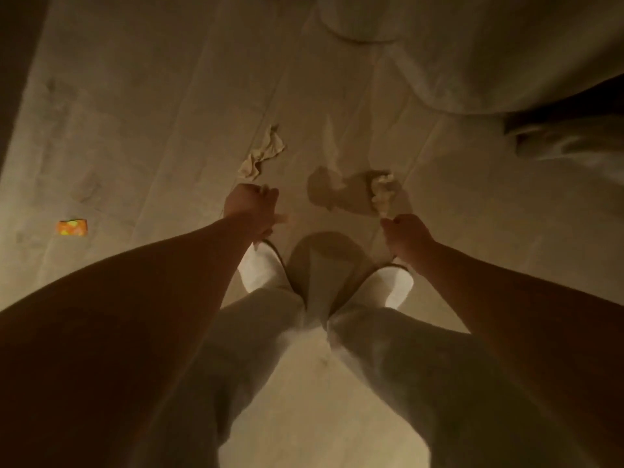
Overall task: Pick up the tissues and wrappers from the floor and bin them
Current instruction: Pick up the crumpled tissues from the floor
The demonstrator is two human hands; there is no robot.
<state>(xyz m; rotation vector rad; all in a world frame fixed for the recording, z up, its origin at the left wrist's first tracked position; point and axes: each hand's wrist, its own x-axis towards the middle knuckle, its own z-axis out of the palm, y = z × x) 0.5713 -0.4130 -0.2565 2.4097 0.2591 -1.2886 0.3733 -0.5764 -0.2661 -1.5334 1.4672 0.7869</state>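
A crumpled tissue (pixel 264 153) lies on the pale plank floor (pixel 141 106), just ahead of my left hand (pixel 252 206). That hand hovers short of it with its fingers loosely apart and nothing in them. My right hand (pixel 403 235) pinches the lower end of a second crumpled tissue (pixel 382 191), which seems lifted a little off the floor, with its shadow to the left. An orange wrapper (pixel 72 228) lies flat on the floor far to the left, away from both hands.
My feet in white slippers (pixel 262 272) stand right under my hands. A large pale cloth-covered shape (pixel 506 49) fills the upper right, with a dark gap (pixel 567 106) beneath it. A rounded pale object (pixel 358 27) sits at the top. A dark edge (pixel 17 62) runs along the left.
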